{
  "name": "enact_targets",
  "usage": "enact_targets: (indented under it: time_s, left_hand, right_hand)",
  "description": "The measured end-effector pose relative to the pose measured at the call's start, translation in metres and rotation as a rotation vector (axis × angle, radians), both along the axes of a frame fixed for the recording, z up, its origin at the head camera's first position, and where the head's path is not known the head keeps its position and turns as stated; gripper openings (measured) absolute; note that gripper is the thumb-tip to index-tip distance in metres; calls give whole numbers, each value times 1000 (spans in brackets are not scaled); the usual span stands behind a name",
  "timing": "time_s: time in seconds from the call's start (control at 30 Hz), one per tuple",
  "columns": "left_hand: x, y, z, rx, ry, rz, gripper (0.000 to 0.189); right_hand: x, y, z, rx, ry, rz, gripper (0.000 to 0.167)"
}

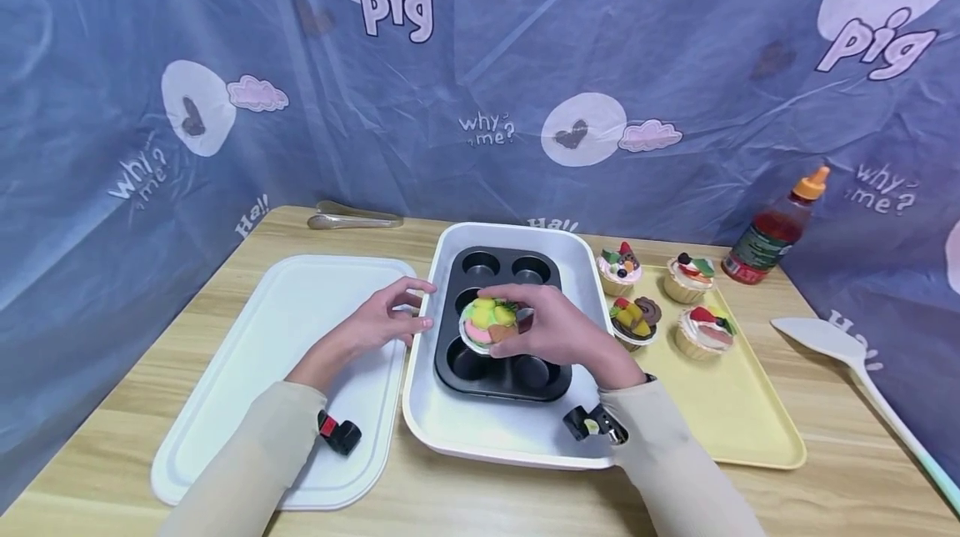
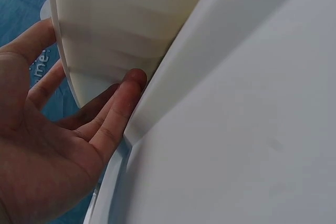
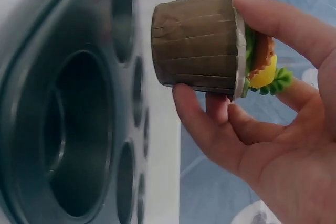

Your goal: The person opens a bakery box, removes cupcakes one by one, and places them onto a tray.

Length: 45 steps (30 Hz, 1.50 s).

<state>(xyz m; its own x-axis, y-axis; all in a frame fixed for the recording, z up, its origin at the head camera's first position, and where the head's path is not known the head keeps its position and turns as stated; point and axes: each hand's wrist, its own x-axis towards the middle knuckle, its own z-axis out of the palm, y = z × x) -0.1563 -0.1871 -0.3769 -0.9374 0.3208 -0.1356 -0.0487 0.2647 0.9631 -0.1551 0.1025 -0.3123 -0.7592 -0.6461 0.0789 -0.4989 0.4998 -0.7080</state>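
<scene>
My right hand (image 1: pixel 558 324) grips a cupcake (image 1: pixel 477 322), thumb and fingers around its pleated wrapper, over the dark muffin tin (image 1: pixel 498 391). Yellow, pink and brown toppings cover the cupcake. In the right wrist view, the cupcake (image 3: pixel 199 43) is tipped sideways in the picture, its base towards the tin (image 3: pixel 118 129). The tin stands inside a deep white tray (image 1: pixel 495 445). At that tray's left rim, my left hand (image 1: pixel 375 320) rests with loosely bent fingers; in the left wrist view, fingertips (image 2: pixel 135 80) touch the outer wall (image 2: pixel 121 19).
A flat white board (image 1: pixel 300 328) lies left. Metal tongs (image 1: pixel 356 221) are at the back. On the right, a yellow tray (image 1: pixel 738 420) bears several cupcakes (image 1: pixel 703 333). A red sauce bottle (image 1: pixel 776 224) stands behind it, and a white long-handled spoon (image 1: pixel 821 338) lies farther right.
</scene>
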Motion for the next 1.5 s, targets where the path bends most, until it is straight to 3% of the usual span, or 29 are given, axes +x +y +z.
enact_targets:
  time_s: [0.5,1.07,1.5]
  left_hand:
    - [-1,1,1,-16,-19,16,56]
    - [0,1,-1,-15,7,2,56]
    - [0,1,-1,-11,7,-4,56]
  right_hand:
    - [5,16,16,-20,10,-110,68]
    - [36,81,44,-5,126,-286,70]
    - [51,141,30,-14,218,-397,70]
